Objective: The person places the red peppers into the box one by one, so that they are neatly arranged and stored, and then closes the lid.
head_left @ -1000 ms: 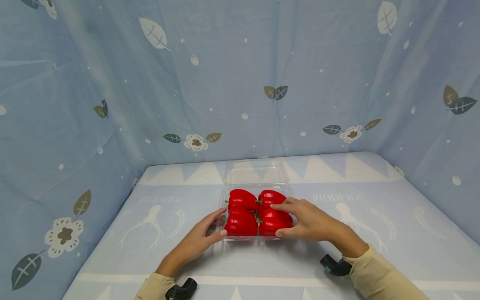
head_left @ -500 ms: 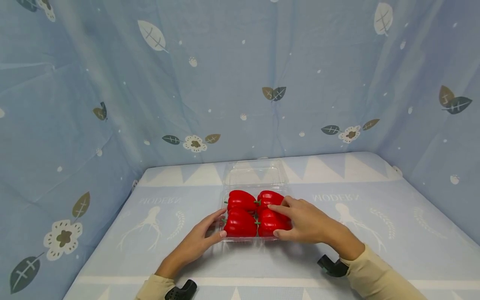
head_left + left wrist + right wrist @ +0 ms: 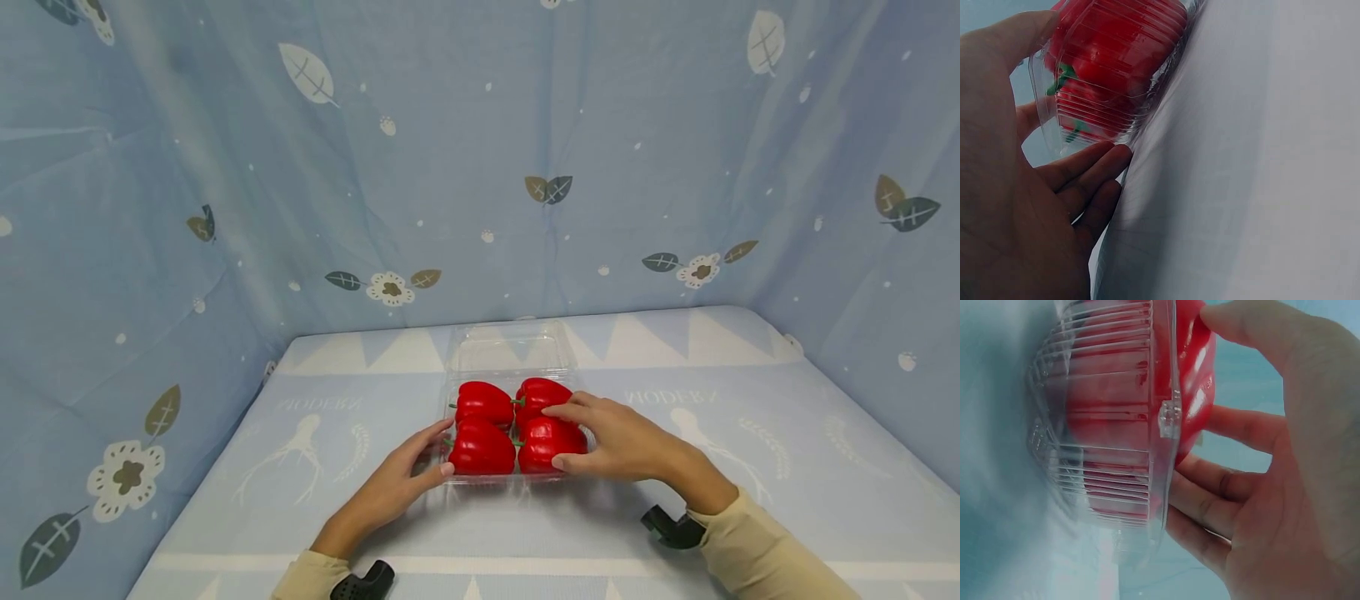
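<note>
Several red bell peppers with green stems fill a clear plastic clamshell container (image 3: 495, 479), whose lid (image 3: 513, 347) lies open behind it. At the front right is a pepper (image 3: 546, 447) that my right hand (image 3: 630, 442) holds, thumb in front and fingertips on top. The right wrist view has this pepper (image 3: 1197, 387) standing above the container's rim. My left hand (image 3: 390, 485) grips the container's left side, beside the front left pepper (image 3: 480, 447). In the left wrist view, the thumb is at the rim and the fingertips lie against the ribbed wall (image 3: 1104, 106).
A pale blue and white patterned cloth (image 3: 330, 467) covers the table. Blue curtains (image 3: 480, 167) with leaf and flower prints surround its back and sides. The beige sleeves (image 3: 765, 546) and a black wrist device (image 3: 671, 529) show near the front.
The right hand and the front right pepper have shifted slightly left, then slightly back to the right. The left hand and the container have stayed in place.
</note>
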The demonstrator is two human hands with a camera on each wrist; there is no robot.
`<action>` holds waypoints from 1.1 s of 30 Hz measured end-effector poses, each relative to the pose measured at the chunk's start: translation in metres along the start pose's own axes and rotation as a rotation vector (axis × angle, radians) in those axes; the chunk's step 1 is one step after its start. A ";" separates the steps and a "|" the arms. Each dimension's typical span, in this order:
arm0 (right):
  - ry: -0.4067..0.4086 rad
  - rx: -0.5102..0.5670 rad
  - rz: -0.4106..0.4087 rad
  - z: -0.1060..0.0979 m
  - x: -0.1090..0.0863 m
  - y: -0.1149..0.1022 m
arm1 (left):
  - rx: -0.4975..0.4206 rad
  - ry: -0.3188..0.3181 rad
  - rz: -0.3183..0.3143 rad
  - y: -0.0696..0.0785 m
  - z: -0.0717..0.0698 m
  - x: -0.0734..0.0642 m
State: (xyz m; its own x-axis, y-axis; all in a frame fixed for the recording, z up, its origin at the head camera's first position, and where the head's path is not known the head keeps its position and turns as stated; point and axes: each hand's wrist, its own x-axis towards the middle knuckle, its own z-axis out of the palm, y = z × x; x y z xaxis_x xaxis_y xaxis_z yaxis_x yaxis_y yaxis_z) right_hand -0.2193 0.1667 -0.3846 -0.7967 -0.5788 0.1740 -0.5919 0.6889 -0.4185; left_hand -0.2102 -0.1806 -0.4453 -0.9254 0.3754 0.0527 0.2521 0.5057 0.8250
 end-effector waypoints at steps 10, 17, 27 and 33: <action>0.030 -0.037 -0.040 0.000 0.001 -0.001 | -0.010 -0.005 0.010 -0.003 0.000 0.002; 0.017 -0.121 -0.038 0.002 0.000 -0.003 | -0.009 -0.005 0.012 -0.002 0.000 0.002; 0.019 -0.209 -0.086 0.003 0.000 -0.007 | -0.022 -0.008 0.018 -0.001 -0.002 0.002; -0.004 -0.227 -0.036 0.006 0.001 -0.008 | -0.025 -0.012 0.019 -0.001 -0.001 0.001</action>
State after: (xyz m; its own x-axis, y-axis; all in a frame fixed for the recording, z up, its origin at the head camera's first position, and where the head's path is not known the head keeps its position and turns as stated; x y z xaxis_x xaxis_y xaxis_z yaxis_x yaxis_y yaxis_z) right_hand -0.2145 0.1584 -0.3866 -0.7742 -0.6065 0.1812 -0.6328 0.7478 -0.2009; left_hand -0.2117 -0.1820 -0.4455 -0.9167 0.3947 0.0620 0.2626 0.4784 0.8380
